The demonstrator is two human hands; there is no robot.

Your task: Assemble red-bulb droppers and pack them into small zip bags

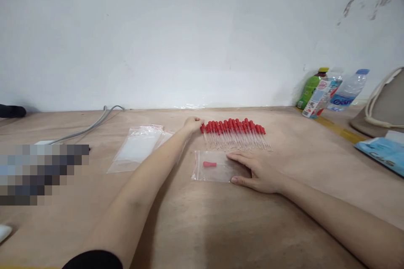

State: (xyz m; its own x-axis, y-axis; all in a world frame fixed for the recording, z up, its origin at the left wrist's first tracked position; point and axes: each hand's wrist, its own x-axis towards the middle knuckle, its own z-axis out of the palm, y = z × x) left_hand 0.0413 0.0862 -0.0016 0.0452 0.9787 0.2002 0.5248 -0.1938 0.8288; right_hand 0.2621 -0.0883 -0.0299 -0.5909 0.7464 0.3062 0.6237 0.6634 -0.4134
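A row of glass droppers [233,130] with red rubber bulbs lies side by side on the table, tips toward me. At the row's left end, my left hand [192,124] is closed, its fingertips pinching the red bulb of the outermost dropper [203,129]. Nearer to me lies a clear zip bag [202,175] with one dropper inside; its red bulb [210,164] shows at the left. My right hand [259,172] rests on the bag's right end, thumb and fingers apart. That hand hides part of the bag.
Flat clear zip bags [135,145] lie left of the droppers, partly behind my left forearm. A grey cable [91,127] runs to a blurred object at far left. Bottles [350,90] and a carton [320,98] stand back right, near a blue packet [378,153] and a beige bag [385,105].
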